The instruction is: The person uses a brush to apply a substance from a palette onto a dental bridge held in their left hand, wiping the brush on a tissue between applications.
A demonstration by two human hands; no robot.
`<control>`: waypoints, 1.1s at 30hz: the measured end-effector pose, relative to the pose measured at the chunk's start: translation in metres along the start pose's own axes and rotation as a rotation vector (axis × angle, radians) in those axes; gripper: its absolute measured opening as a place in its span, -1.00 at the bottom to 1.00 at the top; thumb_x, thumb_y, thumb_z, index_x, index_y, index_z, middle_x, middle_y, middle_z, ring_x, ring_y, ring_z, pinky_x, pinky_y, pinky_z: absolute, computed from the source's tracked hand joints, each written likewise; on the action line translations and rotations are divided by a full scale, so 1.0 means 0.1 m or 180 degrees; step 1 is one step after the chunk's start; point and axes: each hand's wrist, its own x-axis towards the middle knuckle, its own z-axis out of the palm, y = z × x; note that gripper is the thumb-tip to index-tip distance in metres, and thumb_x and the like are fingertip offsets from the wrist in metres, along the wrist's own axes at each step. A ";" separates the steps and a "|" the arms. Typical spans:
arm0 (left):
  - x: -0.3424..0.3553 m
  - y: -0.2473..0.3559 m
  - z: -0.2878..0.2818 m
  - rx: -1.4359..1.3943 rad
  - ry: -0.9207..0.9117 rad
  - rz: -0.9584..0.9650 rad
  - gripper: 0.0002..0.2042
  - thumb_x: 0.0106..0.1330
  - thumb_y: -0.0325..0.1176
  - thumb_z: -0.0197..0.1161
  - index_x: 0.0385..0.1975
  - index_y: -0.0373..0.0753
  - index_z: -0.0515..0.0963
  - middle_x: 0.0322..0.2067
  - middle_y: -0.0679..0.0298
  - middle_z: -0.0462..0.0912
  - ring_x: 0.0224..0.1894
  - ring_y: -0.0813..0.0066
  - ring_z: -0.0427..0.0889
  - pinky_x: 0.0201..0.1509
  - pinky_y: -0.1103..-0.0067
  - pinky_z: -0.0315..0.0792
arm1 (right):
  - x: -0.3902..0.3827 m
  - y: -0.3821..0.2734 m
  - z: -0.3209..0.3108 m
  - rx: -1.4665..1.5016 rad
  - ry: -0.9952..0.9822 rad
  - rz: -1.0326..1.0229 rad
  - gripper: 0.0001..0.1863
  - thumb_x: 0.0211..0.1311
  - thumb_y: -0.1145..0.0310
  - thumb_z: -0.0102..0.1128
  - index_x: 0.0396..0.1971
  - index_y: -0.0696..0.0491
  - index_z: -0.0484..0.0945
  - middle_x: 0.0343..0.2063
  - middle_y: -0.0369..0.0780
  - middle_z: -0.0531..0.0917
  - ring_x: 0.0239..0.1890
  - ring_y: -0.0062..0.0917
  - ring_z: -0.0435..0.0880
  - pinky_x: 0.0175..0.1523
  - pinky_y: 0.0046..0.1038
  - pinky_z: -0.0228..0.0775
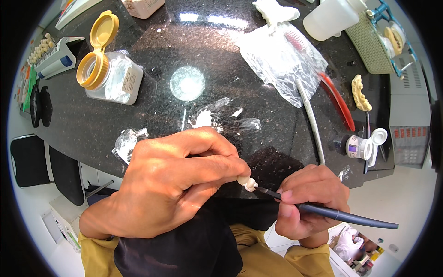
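Between the thumb and fingers of my left hand (161, 182) is a small cream-white dental bridge (248, 183), its tooth-shaped units showing past the fingertips. My right hand (318, 196) grips a slim tool with a dark blue handle (346, 216) like a pen. The dark pointed tip meets the near right end of the bridge; whether it is bristle or metal I cannot tell. Both hands are at the near edge of the dark speckled counter (157, 51). White powder (203, 119) lies just beyond my left hand, beside a round, whitish glass disc (187, 83).
At the left stand a clear jar with a flipped-up yellow lid (105, 32) and a tooth shade guide (55, 55). Rightward lie a plastic bag (277, 60), a grey rod (310, 122), a red brush handle (339, 101), a yellowish dental cast (360, 93), a small bottle (359, 147) and a woven basket (374, 44).
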 end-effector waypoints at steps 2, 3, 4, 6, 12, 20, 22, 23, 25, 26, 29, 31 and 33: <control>0.00 0.00 0.00 -0.0016 -0.0020 -0.0027 -0.73 0.02 -0.76 0.41 -0.30 -0.28 0.77 -0.35 0.14 0.71 -0.31 0.41 0.74 -0.27 0.59 0.61 | -0.01 -0.02 -0.03 0.0047 0.0024 0.0107 -0.85 -0.10 0.58 0.43 -0.45 0.10 0.68 -0.57 -0.21 0.70 -0.61 -0.51 0.68 -0.49 -0.57 0.55; 0.00 0.01 0.00 -0.0020 -0.0029 -0.0037 -0.73 0.02 -0.76 0.41 -0.30 -0.29 0.77 -0.35 0.14 0.71 -0.31 0.40 0.74 -0.27 0.58 0.61 | -0.01 -0.04 -0.04 0.0071 0.0038 0.0156 -0.84 -0.10 0.58 0.43 -0.45 0.10 0.68 -0.56 -0.20 0.71 -0.59 -0.52 0.69 -0.48 -0.57 0.55; 0.00 0.02 -0.01 -0.0003 -0.0032 -0.0052 -0.74 0.02 -0.77 0.41 -0.31 -0.29 0.77 -0.35 0.14 0.72 -0.30 0.40 0.75 -0.26 0.58 0.61 | 0.00 -0.05 -0.04 0.0111 0.0101 0.0224 -0.84 -0.11 0.59 0.44 -0.44 0.11 0.69 -0.55 -0.20 0.71 -0.57 -0.51 0.70 -0.46 -0.57 0.55; 0.00 0.04 -0.01 0.0038 -0.0054 -0.0084 -0.74 0.02 -0.77 0.40 -0.31 -0.30 0.76 -0.35 0.13 0.72 -0.30 0.38 0.75 -0.26 0.57 0.62 | -0.01 -0.07 -0.04 0.0195 0.0243 0.0367 -0.82 -0.12 0.60 0.44 -0.43 0.12 0.70 -0.53 -0.18 0.72 -0.53 -0.51 0.71 -0.43 -0.57 0.56; 0.04 0.06 0.00 0.0065 -0.0052 -0.0024 -0.74 0.01 -0.78 0.37 -0.32 -0.32 0.76 -0.36 0.11 0.73 -0.30 0.37 0.75 -0.25 0.56 0.62 | 0.16 -0.05 -0.08 0.0213 -0.0275 0.0361 -0.83 -0.06 0.61 0.45 -0.39 0.16 0.70 -0.50 -0.19 0.73 -0.52 -0.52 0.69 -0.43 -0.59 0.50; 0.04 0.07 0.01 0.0200 0.0012 0.0019 -0.75 0.01 -0.73 0.38 -0.32 -0.30 0.77 -0.38 0.16 0.72 -0.34 0.42 0.72 -0.30 0.57 0.57 | 0.08 -0.06 -0.03 0.0186 0.0271 0.0479 -0.84 -0.01 0.60 0.44 -0.38 0.14 0.68 -0.51 -0.20 0.72 -0.51 -0.52 0.71 -0.40 -0.57 0.53; 0.04 0.06 0.00 0.0226 -0.0013 0.0008 -0.75 0.01 -0.71 0.39 -0.31 -0.28 0.77 -0.39 0.18 0.72 -0.35 0.43 0.71 -0.31 0.58 0.56 | 0.03 -0.09 -0.06 0.0057 0.0129 0.0389 -0.84 -0.04 0.57 0.43 -0.40 0.09 0.67 -0.52 -0.22 0.72 -0.51 -0.50 0.73 -0.38 -0.54 0.59; 0.04 0.06 0.00 0.0224 -0.0030 -0.0008 -0.75 0.01 -0.69 0.40 -0.30 -0.27 0.78 -0.40 0.18 0.71 -0.35 0.43 0.71 -0.32 0.58 0.55 | 0.03 -0.08 -0.06 -0.0004 0.0077 0.0287 -0.84 -0.04 0.57 0.43 -0.41 0.08 0.66 -0.52 -0.23 0.72 -0.51 -0.49 0.73 -0.39 -0.55 0.59; 0.04 0.05 0.00 0.0218 -0.0048 -0.0019 -0.74 0.00 -0.68 0.41 -0.29 -0.26 0.78 -0.40 0.19 0.71 -0.36 0.44 0.70 -0.32 0.58 0.55 | 0.01 -0.06 -0.06 -0.0143 -0.0018 0.0093 -0.84 -0.04 0.56 0.43 -0.43 0.06 0.65 -0.51 -0.24 0.72 -0.52 -0.49 0.72 -0.40 -0.56 0.58; 0.03 0.05 0.00 0.0223 -0.0042 -0.0018 -0.74 0.00 -0.68 0.41 -0.29 -0.26 0.78 -0.40 0.18 0.71 -0.36 0.44 0.70 -0.32 0.58 0.55 | 0.03 -0.01 -0.07 -0.0331 -0.0223 -0.0347 -0.86 0.00 0.54 0.34 -0.43 0.18 0.55 -0.58 -0.21 0.63 -0.61 -0.50 0.65 -0.45 -0.56 0.51; 0.03 0.04 0.00 0.0195 -0.0027 -0.0016 -0.74 -0.01 -0.67 0.41 -0.29 -0.26 0.78 -0.41 0.17 0.71 -0.38 0.44 0.70 -0.33 0.59 0.55 | 0.03 0.01 -0.07 -0.0292 -0.0323 -0.0418 -0.85 -0.02 0.55 0.34 -0.42 0.17 0.56 -0.58 -0.21 0.63 -0.62 -0.51 0.64 -0.45 -0.55 0.51; 0.03 0.04 0.00 0.0181 -0.0021 -0.0019 -0.74 -0.01 -0.67 0.41 -0.29 -0.26 0.78 -0.41 0.17 0.71 -0.38 0.44 0.70 -0.33 0.59 0.55 | 0.03 0.01 -0.06 -0.0271 -0.0317 -0.0391 -0.85 -0.04 0.57 0.34 -0.42 0.16 0.56 -0.59 -0.21 0.63 -0.62 -0.51 0.65 -0.45 -0.55 0.51; 0.03 0.03 0.00 0.0169 -0.0025 -0.0027 -0.74 -0.01 -0.68 0.41 -0.29 -0.27 0.78 -0.41 0.17 0.71 -0.39 0.44 0.70 -0.33 0.60 0.55 | 0.03 0.01 -0.05 -0.0270 -0.0299 -0.0372 -0.84 -0.07 0.58 0.33 -0.42 0.16 0.57 -0.59 -0.21 0.63 -0.62 -0.51 0.65 -0.45 -0.56 0.51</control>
